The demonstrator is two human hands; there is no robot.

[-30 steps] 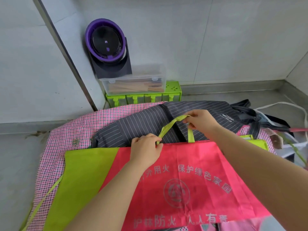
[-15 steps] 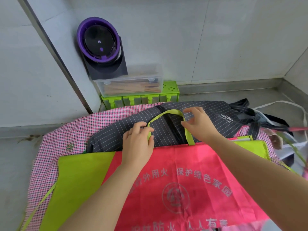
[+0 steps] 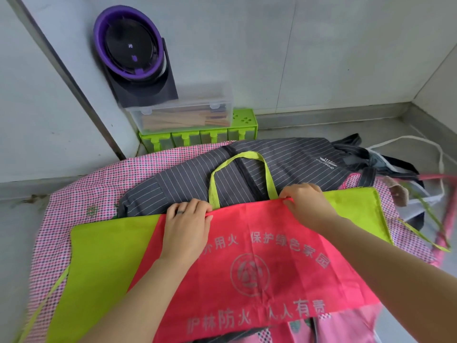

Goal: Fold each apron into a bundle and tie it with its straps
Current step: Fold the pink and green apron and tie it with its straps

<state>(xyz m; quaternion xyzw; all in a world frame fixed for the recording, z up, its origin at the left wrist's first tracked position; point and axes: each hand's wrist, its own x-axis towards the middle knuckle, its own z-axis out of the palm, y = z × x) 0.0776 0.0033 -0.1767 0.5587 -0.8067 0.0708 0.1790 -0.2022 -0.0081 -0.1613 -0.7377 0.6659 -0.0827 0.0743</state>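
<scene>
A red apron with pale printed characters and lime-green side panels lies flat on top of the pile. Its lime-green neck loop lies spread out over a dark pin-striped apron behind it. My left hand pinches the red top edge at the loop's left end. My right hand pinches the same edge at the loop's right end. A pink checked apron lies underneath them all.
Against the wall stand a clear box of chopsticks on a lime-green drawer rack, and a purple round device on a black stand. Dark and white straps and more cloth lie tangled at the right.
Both hands let go of the green neck loop, which now lies spread flat on the striped apron. They moved down and apart to the red apron's top edge.
</scene>
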